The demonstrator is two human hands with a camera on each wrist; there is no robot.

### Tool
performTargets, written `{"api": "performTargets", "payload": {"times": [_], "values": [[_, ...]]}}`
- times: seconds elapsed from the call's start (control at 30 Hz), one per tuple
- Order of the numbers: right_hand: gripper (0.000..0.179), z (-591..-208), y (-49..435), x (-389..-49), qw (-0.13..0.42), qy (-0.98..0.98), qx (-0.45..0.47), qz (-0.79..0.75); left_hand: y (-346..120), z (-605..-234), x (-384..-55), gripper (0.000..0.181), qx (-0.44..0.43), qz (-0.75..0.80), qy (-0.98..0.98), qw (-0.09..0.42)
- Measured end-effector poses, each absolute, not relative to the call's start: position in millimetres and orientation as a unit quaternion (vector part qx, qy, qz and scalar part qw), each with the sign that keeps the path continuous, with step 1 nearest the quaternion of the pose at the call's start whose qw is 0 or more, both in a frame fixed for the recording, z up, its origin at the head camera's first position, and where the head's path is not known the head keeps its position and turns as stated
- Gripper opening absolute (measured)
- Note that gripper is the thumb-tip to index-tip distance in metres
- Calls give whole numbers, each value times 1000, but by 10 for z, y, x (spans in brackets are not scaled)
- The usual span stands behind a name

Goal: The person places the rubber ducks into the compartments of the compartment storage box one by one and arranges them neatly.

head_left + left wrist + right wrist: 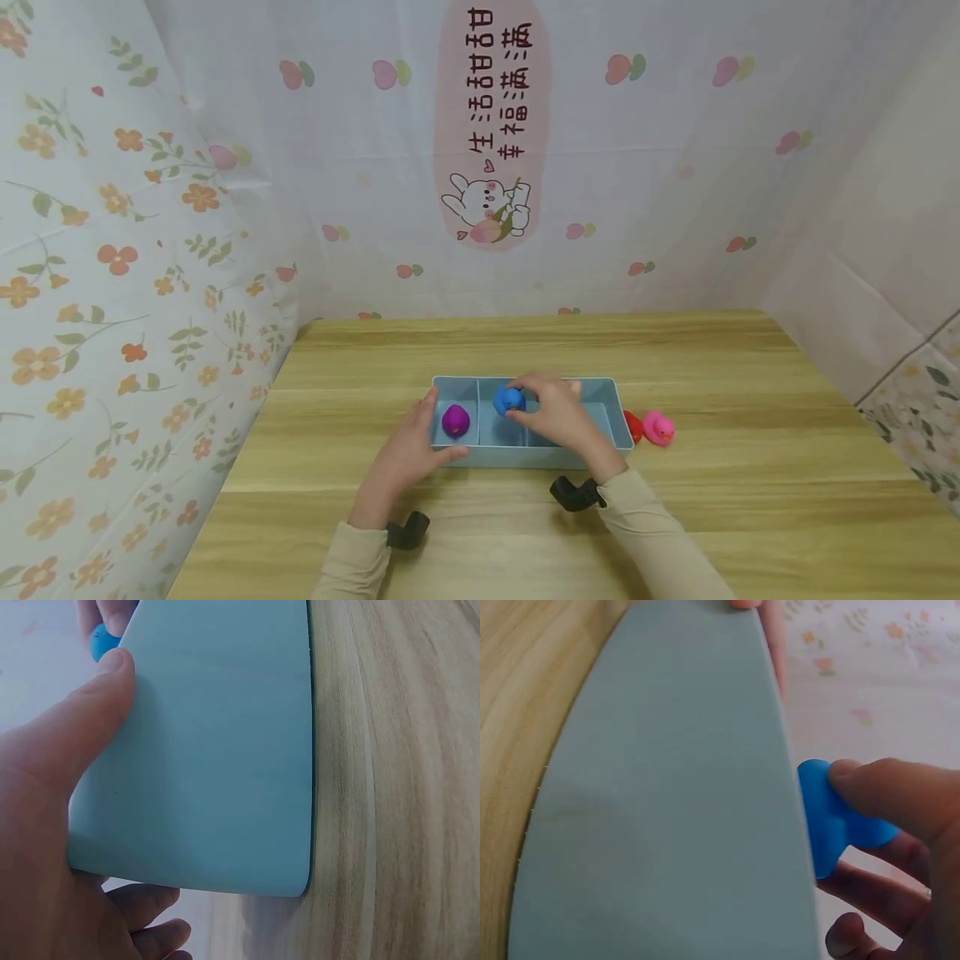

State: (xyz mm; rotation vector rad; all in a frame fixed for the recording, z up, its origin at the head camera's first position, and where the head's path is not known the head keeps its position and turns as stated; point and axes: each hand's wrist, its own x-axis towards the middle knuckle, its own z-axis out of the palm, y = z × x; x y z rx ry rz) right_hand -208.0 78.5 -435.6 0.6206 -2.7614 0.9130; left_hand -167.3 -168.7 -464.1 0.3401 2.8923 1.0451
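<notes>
A light blue box (495, 457) with compartments stands on the table. My left hand (408, 446) holds its left end, the thumb (97, 697) on the front side and the other fingers around the end wall. Between thumb and fingers, my right hand (558, 412) pinches a blue rubber duck (508, 401) over the middle compartment. The right wrist view shows the blue duck (825, 817) just beyond the box's rim. In the left compartment sits a purple rubber duck (455, 421). My right hand and wrist partly cover the right compartment.
Against the box's right end, a red rubber duck (633, 427) is partly hidden, with a pink rubber duck (659, 428) beside it. The wooden table (720, 517) meets a printed cloth (337, 167) at the back. Black wrist mounts (576, 494) stick out near both sleeves.
</notes>
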Motion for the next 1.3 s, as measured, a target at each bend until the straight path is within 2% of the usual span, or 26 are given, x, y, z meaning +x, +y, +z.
{"api": "performTargets", "payload": {"times": [0.57,1.0,1.3], "values": [[34,-4444,583,-2134,33,-965,209,155,-1692,-4676,-1699,108,111,335,936,23],[36,-4479,509,-2158,22,-972,206,110,-1672,-4653,-1683,107,109,336,935,29],[36,-4440,485,-2151,-6,-974,206,93,-1676,-4648,-1682,107,106,333,936,29]]}}
